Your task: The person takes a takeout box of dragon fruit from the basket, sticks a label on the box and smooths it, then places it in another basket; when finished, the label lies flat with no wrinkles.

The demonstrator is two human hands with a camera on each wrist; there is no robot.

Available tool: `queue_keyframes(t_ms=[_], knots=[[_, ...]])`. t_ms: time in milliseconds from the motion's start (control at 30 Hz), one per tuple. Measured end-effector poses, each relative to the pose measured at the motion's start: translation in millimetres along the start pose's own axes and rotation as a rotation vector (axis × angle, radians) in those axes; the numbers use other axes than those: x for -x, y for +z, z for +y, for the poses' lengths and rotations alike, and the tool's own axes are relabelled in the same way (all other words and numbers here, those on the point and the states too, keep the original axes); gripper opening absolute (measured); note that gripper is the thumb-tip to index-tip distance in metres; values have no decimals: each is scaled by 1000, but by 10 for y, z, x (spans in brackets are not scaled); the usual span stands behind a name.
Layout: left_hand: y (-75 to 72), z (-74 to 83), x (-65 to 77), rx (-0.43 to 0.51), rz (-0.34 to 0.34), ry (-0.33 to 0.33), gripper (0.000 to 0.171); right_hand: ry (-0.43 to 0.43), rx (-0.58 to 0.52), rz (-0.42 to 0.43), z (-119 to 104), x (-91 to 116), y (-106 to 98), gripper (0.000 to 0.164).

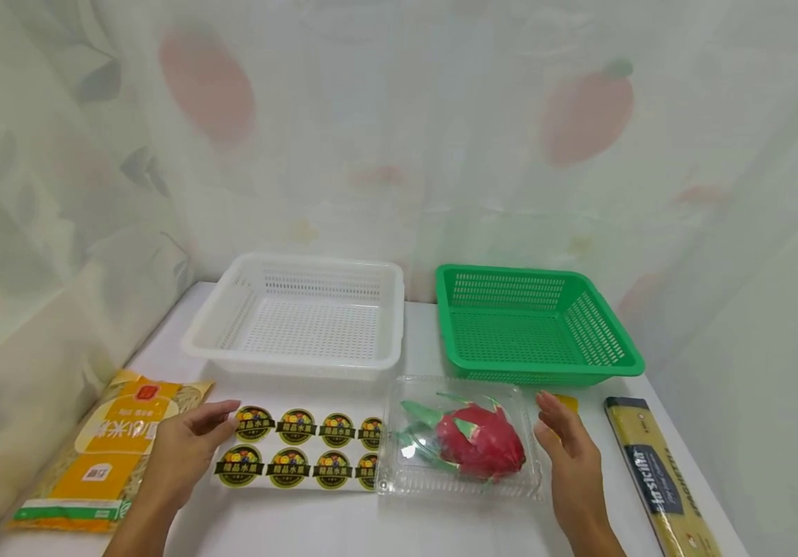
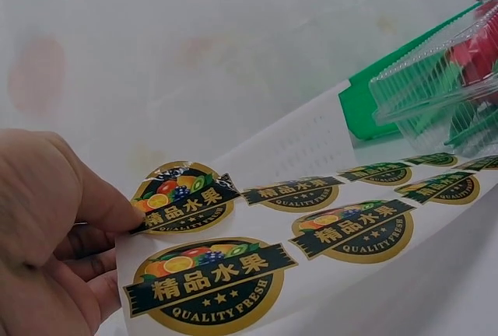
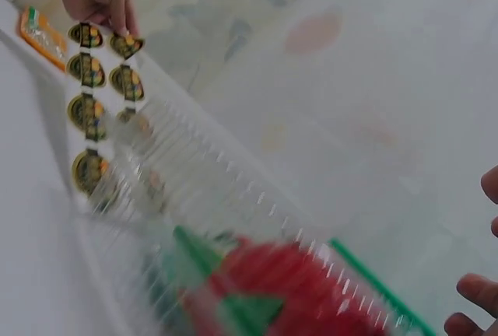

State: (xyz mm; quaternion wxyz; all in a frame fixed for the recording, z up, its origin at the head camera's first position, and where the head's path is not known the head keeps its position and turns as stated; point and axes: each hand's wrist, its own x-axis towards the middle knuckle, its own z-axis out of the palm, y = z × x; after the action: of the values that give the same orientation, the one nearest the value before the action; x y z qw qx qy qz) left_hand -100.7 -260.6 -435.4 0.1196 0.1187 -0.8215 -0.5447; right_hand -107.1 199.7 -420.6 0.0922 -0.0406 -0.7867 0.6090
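My left hand (image 1: 186,449) pinches the left edge of a round black-and-gold fruit sticker (image 2: 187,200) at the far left corner of a white sticker sheet (image 2: 257,301). The thumb lies on the sticker, and the other fingers are partly hidden behind the sheet. Over the sheet's right end sits a clear plastic clamshell box (image 1: 399,472) with a red dragon fruit (image 1: 485,441) inside, its lid closed over the fruit. Beside the box's right side, my right hand (image 1: 569,460) is held with fingers loosely extended, holding nothing.
At the back stand a white basket (image 1: 294,363) and a green basket (image 1: 538,367). An orange-and-clear food bag (image 1: 102,449) lies at the left, a spaghetti pack (image 1: 659,472) at the right. Some small yellow thing (image 1: 569,402) shows partly behind my right hand.
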Motion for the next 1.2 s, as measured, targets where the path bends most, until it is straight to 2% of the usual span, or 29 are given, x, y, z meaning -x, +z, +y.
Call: queue_keyframes(t_ms=[167,333,467,633,933,1200], knots=[[-21,44,17,1,8,14,30,-171,-150,-69,-290,-74,125,43],[-11,60,34,16,9,23,29,-219,-292,-174,-513,-127,293,43],[-1,73,37,24,3,20,28,-231,-320,-230,-624,-141,436,41],[-30,99,47,8,-4,7,30,-308,-359,-298,-732,-172,634,37],[-64,138,13,41,-17,89,30,-430,-404,-400,-1008,-277,1015,36],[-65,148,28,53,-22,84,29,-457,-378,-448,-1137,-301,1329,33]])
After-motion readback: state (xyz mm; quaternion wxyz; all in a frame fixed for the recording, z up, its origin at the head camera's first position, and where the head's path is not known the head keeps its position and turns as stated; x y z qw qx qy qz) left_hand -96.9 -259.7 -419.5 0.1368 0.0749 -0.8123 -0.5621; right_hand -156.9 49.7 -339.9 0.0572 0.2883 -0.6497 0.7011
